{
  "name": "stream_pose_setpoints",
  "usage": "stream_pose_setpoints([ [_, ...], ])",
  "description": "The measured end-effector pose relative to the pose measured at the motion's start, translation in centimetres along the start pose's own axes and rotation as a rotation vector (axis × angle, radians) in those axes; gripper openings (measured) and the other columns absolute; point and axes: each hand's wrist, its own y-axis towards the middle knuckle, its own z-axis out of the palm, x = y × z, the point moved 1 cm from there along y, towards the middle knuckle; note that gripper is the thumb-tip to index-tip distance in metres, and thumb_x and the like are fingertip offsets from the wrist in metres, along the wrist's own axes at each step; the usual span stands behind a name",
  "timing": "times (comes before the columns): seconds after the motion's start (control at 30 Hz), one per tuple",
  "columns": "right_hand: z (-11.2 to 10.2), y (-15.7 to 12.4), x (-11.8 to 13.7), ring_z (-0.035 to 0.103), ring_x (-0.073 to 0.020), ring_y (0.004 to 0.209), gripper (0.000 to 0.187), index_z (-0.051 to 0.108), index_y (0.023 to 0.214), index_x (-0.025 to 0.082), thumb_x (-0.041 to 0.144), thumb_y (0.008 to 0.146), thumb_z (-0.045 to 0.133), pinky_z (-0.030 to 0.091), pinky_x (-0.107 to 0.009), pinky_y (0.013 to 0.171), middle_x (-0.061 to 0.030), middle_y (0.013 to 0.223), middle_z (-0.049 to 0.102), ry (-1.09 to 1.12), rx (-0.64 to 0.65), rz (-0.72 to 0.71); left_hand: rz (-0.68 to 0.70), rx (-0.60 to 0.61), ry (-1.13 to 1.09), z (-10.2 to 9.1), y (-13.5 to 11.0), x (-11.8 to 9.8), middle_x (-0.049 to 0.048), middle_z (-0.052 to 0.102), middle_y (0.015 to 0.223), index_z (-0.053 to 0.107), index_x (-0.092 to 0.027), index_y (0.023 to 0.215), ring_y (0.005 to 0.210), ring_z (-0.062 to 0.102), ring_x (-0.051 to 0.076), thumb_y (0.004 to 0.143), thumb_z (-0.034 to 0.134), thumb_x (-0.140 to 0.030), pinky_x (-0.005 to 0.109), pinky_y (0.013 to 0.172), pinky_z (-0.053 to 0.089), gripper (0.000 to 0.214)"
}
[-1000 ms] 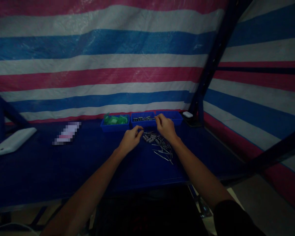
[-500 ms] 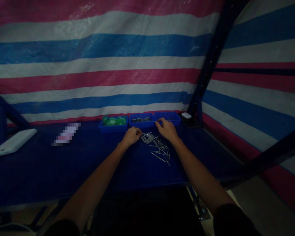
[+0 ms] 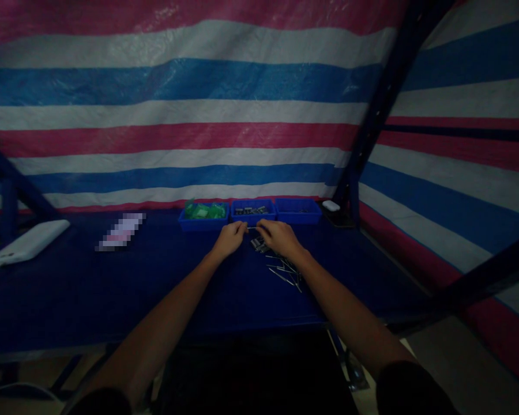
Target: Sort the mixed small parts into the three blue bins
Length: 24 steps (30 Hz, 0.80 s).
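Observation:
Both my hands meet above the blue table (image 3: pixel 155 288), just in front of the bins. A thin metal rod (image 3: pixel 251 228) spans the small gap between my fingertips. My left hand (image 3: pixel 231 237) pinches its left end. At the other end, the fingers of my right hand (image 3: pixel 281 237) are closed on it. Under and beside my right hand lies a pile of short grey metal cylinders (image 3: pixel 258 245) and loose thin metal rods (image 3: pixel 283 271); the hand covers part of this pile.
Behind my hands stand three blue bins: one with green plastic bags (image 3: pixel 205 211), one with grey metal parts (image 3: pixel 253 211), and a right bin (image 3: pixel 297 219) with a few small pieces. A white case (image 3: pixel 331 206), a white device (image 3: pixel 30 242) and a blurred-out item (image 3: pixel 121 231) lie around.
My right hand has moved left and down from the right bin to my left hand, and its fingers have closed on the thin rod. The view has shifted slightly.

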Motion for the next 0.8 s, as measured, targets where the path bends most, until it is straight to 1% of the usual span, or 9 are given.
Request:
stream_pose_setpoints([
  [0.1,-1.3,0.2,-0.9,0.061,-0.0162,0.079,0.029,0.06,0.09,0.022,0.035,0.09,0.034,0.035,-0.023,0.064,-0.0038,0.087,0.067,-0.061,-0.104,0.115,0.043,0.044,0.018,0.1,0.3,0.4,0.0002,0.058,0.062,0.061,-0.016,0.081,0.057,0.054,0.013,0.088,0.03,-0.032,0.022,0.056,0.039,0.035],
  [0.17,-2.5,0.4,-2.4,0.061,-0.0186,0.08,0.034,0.059,0.095,0.02,0.036,0.091,0.029,0.036,-0.025,0.065,-0.0069,0.087,0.067,-0.116,-0.224,0.29,0.103,0.085,0.114,0.2,0.7,0.7,0.0023,0.062,0.071,0.061,-0.016,0.084,0.065,0.057,0.014,0.085,0.038,-0.024,0.022,0.062,0.04,0.024],
  [0.23,-3.4,0.3,-4.2,0.061,-0.0221,0.081,0.037,0.055,0.107,0.018,0.039,0.09,0.03,0.038,-0.028,0.067,-0.0108,0.09,0.066,-0.16,-0.312,0.497,0.161,0.131,0.217,0.3,1.0,0.9,0.004,0.062,0.079,0.061,-0.017,0.087,0.072,0.057,0.015,0.081,0.046,-0.02,0.023,0.066,0.041,0.016],
  [0.3,-3.8,0.1,-5.7,0.061,-0.0259,0.083,0.044,0.046,0.12,0.016,0.044,0.087,0.036,0.039,-0.031,0.068,-0.0146,0.093,0.065,-0.171,-0.317,0.666,0.213,0.187,0.27,0.4,1.1,0.7,0.0045,0.06,0.082,0.062,-0.018,0.089,0.074,0.057,0.016,0.078,0.052,-0.021,0.024,0.067,0.042,0.016],
  [0.37,-3.6,-0.2,-6.5,0.061,-0.028,0.084,0.053,0.039,0.126,0.015,0.048,0.085,0.04,0.041,-0.033,0.068,-0.0161,0.094,0.064,-0.147,-0.279,0.741,0.255,0.235,0.286,0.6,1.0,0.3,0.0047,0.058,0.084,0.062,-0.019,0.092,0.074,0.056,0.016,0.077,0.055,-0.026,0.025,0.068,0.043,0.018],
  [0.47,-2.6,-0.3,-6.0,0.061,-0.0263,0.083,0.052,0.039,0.126,0.017,0.049,0.084,0.039,0.042,-0.032,0.067,-0.0126,0.093,0.065,-0.069,-0.226,0.663,0.256,0.25,0.3,1.0,0.6,-0.2,0.0051,0.056,0.087,0.062,-0.019,0.091,0.077,0.056,0.016,0.078,0.054,-0.031,0.026,0.071,0.043,0.02],
  [0.57,-1.1,0.1,-4.3,0.061,-0.0214,0.078,0.046,0.044,0.122,0.021,0.047,0.084,0.041,0.041,-0.028,0.065,-0.0081,0.089,0.065,0.015,-0.136,0.481,0.216,0.229,0.334,1.6,0.4,-0.4,0.0059,0.055,0.086,0.06,-0.017,0.086,0.077,0.056,0.017,0.081,0.047,-0.022,0.027,0.072,0.043,0.015],
  [0.67,0.1,0.4,-2.7,0.06,-0.0172,0.073,0.037,0.052,0.114,0.022,0.042,0.084,0.045,0.039,-0.024,0.063,-0.0048,0.084,0.066,0.064,-0.019,0.296,0.167,0.189,0.384,2.0,0.5,-0.1,0.0095,0.055,0.087,0.058,-0.014,0.084,0.081,0.055,0.019,0.08,0.04,-0.011,0.03,0.075,0.043,0.018],
  [0.8,0.7,0.4,-1.6,0.058,-0.0137,0.067,0.029,0.056,0.108,0.023,0.036,0.083,0.048,0.035,-0.021,0.059,-0.001,0.076,0.065,0.096,0.042,0.147,0.132,0.132,0.287,1.9,0.5,0.2,0.0114,0.057,0.085,0.055,-0.012,0.083,0.084,0.054,0.02,0.082,0.038,-0.01,0.031,0.077,0.042,0.017],
])
